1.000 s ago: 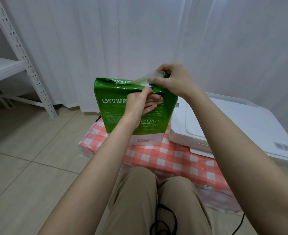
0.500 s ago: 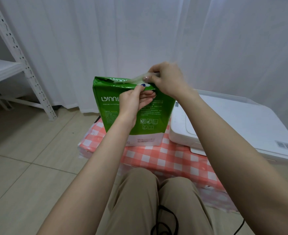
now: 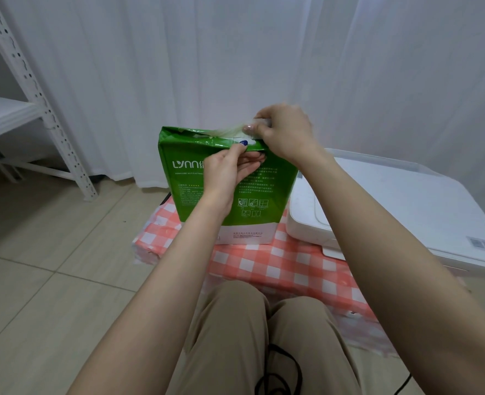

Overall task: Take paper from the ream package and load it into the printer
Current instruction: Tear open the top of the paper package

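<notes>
A green ream package (image 3: 190, 192) stands upright on a low table covered with a red-and-white checked cloth (image 3: 278, 263). My left hand (image 3: 229, 169) grips the package's front near its top edge. Just above it, my right hand (image 3: 284, 132) pinches a translucent strip of tape or wrapper at the package's top right corner, and the strip stretches leftward along the top. The white printer (image 3: 401, 206) sits closed on the cloth, right beside the package. No loose paper shows.
White curtains (image 3: 264, 67) hang behind the table. A white metal shelf rack (image 3: 36, 89) stands at the left on the tiled floor (image 3: 36, 280). My knees in beige trousers sit below the table edge, with a black cable on my lap.
My right hand has pulled the translucent strip slightly up and away from the package top. My left hand stays clamped on the package front, and the package barely shifted.
</notes>
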The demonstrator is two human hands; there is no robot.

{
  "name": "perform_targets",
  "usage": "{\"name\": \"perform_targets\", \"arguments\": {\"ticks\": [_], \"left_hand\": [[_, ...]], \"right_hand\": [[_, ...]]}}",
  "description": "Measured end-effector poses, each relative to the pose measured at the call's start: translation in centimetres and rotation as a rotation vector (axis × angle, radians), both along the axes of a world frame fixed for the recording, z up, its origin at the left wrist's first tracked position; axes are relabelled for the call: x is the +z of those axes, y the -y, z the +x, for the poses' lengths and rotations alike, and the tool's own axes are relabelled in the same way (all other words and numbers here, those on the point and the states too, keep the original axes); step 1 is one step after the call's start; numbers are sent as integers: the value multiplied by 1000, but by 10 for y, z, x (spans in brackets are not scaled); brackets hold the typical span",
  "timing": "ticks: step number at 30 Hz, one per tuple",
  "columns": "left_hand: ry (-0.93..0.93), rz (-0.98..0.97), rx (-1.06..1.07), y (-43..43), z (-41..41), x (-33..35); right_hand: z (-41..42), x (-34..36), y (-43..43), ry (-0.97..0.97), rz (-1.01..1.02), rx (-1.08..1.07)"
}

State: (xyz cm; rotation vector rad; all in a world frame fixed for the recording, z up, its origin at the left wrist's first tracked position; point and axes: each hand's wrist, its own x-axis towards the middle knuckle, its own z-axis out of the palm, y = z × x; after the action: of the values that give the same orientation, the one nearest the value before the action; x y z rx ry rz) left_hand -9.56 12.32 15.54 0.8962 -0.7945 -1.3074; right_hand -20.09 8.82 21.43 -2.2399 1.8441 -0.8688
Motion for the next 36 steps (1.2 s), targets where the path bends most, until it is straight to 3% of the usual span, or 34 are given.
{"name": "perform_targets", "arguments": {"ticks": [26,36], "left_hand": [[-23,-1,-23,-3,2,1],[36,92,-52,2,4,11]], "right_hand": [[-1,4,5,13,-9,6],[-1,7,0,78,10,146]]}}
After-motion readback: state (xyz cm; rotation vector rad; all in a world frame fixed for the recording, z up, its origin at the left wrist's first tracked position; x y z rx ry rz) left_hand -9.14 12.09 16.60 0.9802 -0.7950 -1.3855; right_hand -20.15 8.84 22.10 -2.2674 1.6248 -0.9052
